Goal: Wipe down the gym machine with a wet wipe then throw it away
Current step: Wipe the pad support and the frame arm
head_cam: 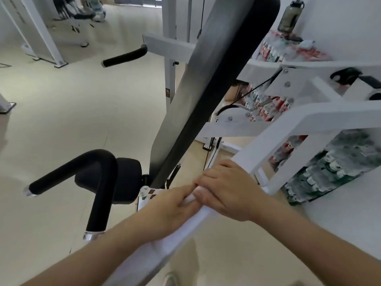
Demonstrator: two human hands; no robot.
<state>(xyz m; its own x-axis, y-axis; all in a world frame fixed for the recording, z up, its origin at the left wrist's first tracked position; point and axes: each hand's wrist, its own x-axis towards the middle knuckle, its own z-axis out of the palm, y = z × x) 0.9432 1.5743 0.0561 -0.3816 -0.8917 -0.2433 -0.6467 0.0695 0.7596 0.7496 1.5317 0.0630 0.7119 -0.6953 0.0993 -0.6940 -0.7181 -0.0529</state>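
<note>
Seen from your head camera, both your forearms reach in from the bottom edge and meet on a slanted white bar of the gym machine. Your right hand lies across the bar from the right, knuckles up, its fingers curled over the bar's far side and gripping it with the wet wipe beneath them. Your left hand comes in from the left with its fingers fairly straight, laid along the bar, their tips touching the right hand's fingertips; its thumb is hidden. Only a small white fold of the wipe shows, squeezed between the two sets of fingertips. Below the hands, white cloth and white bar cannot be told apart. The room has a pale beige floor. A long black back pad rises at a slant just beyond your hands, and a bent black handle stands to their left, well apart from them. A second black grip sticks out farther back. To the right, behind the white frame, shrink-wrapped packs of bottles are stacked against the wall, and a dark water bottle stands on top near the upper right corner.
</note>
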